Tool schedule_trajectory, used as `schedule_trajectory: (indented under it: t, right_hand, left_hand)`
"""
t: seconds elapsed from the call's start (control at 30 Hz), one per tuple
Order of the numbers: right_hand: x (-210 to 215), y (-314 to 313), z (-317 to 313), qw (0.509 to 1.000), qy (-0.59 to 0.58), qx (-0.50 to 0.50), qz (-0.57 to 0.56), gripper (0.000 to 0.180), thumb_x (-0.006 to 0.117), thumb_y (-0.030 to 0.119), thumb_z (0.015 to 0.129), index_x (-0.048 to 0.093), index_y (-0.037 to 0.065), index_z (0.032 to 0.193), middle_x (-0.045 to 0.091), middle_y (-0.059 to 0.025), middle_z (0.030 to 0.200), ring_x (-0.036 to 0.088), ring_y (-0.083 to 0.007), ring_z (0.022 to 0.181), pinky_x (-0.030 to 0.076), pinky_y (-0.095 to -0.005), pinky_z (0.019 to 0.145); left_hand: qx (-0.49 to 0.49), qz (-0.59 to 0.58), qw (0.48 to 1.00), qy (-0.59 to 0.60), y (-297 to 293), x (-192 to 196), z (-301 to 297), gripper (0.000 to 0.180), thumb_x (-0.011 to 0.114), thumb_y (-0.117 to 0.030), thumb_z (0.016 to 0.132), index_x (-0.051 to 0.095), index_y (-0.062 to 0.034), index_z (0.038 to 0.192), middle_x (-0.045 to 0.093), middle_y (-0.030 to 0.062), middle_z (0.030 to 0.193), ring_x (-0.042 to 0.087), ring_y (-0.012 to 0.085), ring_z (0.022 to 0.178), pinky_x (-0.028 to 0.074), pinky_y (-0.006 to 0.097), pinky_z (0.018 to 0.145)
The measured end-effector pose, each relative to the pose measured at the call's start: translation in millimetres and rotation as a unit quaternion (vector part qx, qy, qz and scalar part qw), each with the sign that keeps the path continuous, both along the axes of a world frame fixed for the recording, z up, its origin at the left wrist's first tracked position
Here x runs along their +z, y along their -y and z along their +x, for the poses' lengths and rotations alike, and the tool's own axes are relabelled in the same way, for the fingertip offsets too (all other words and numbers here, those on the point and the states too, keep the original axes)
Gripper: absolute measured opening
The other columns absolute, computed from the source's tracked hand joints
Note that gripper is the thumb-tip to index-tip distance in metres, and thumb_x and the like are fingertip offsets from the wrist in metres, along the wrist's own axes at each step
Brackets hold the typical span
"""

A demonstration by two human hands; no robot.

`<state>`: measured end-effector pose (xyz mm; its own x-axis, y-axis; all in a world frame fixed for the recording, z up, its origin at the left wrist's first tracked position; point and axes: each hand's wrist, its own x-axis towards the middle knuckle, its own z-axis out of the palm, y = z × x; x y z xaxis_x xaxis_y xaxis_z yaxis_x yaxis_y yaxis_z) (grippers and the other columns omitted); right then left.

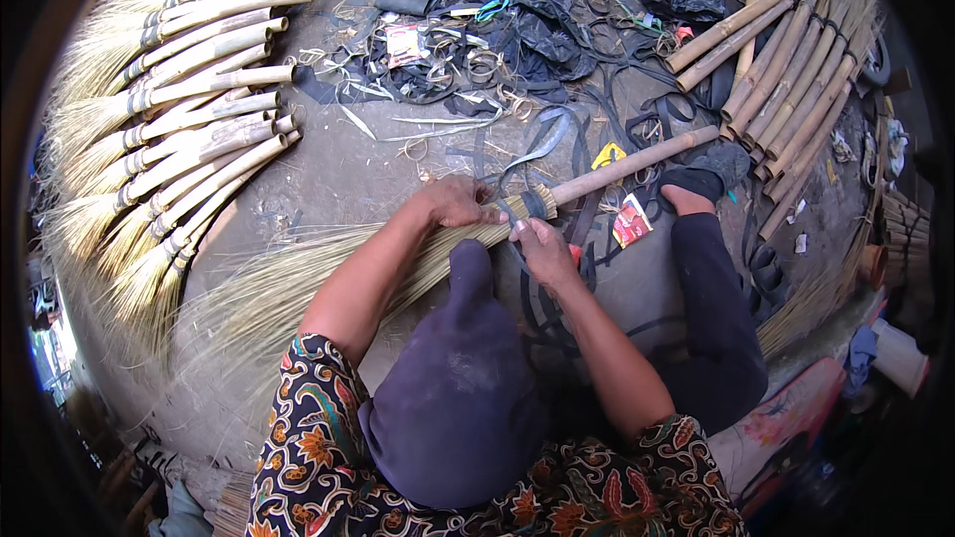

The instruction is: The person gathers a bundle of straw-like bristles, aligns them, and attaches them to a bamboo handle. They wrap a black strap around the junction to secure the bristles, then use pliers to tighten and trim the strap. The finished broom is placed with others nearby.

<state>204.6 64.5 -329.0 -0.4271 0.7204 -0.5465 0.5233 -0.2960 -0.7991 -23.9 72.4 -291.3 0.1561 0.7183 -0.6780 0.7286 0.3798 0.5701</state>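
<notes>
A straw broom lies across my lap, its pale bamboo handle pointing up to the right and its bristles fanning to the lower left. My left hand grips the bristle bundle where it meets the handle. My right hand holds a dark strap wrapped around that same joint. My dark-trousered knee rises under the broom, and my right leg stretches out to a foot in a sandal.
Finished brooms lie in a row at the left. Bare bamboo handles are stacked at the upper right. Dark straps, black bags and scraps litter the ground ahead. A red packet lies by my foot.
</notes>
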Motion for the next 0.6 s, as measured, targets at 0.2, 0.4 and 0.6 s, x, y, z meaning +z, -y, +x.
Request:
schedule_trajectory:
  t: [0.2, 0.4, 0.6]
  right_hand:
    - [4.1, -32.3, -40.1, 0.999, 0.023, 0.004, -0.038, 0.034, 0.049, 0.027, 0.111, 0.067, 0.004, 0.093, 0.056, -0.0007, 0.078, 0.048, -0.0105, 0.076, 0.042, -0.0307, 0.072]
    - [22.8, -43.9, -50.0, 0.994, 0.044, -0.009, -0.103, 0.036, 0.048, 0.03, 0.109, 0.068, 0.001, 0.102, 0.054, -0.003, 0.074, 0.049, -0.0147, 0.067, 0.039, -0.0351, 0.063]
    - [30.7, -28.4, -51.1, 0.99, 0.053, -0.048, -0.12, 0.038, 0.051, 0.029, 0.106, 0.07, -0.003, 0.102, 0.065, -0.0136, 0.083, 0.061, -0.0237, 0.082, 0.048, -0.041, 0.078]
  left_hand:
    - [-0.064, 0.181, 0.946, -0.262, 49.0, 1.5, 38.6, 0.098, 0.079, -0.054, 0.08, 0.041, 0.0005, 0.152, 0.055, 0.0167, 0.141, 0.052, 0.0361, 0.134, 0.04, 0.052, 0.112]
    - [-0.012, 0.284, 0.915, -0.286, 44.7, -21.7, 47.9, 0.034, 0.059, -0.033, 0.101, 0.058, -0.0043, 0.119, 0.062, 0.0153, 0.112, 0.064, 0.0308, 0.106, 0.049, 0.043, 0.096]
    - [-0.01, 0.304, 0.9, -0.312, 50.4, -39.5, 56.0, 0.027, 0.057, -0.028, 0.1, 0.059, -0.0043, 0.113, 0.067, 0.015, 0.103, 0.069, 0.0321, 0.098, 0.052, 0.043, 0.092]
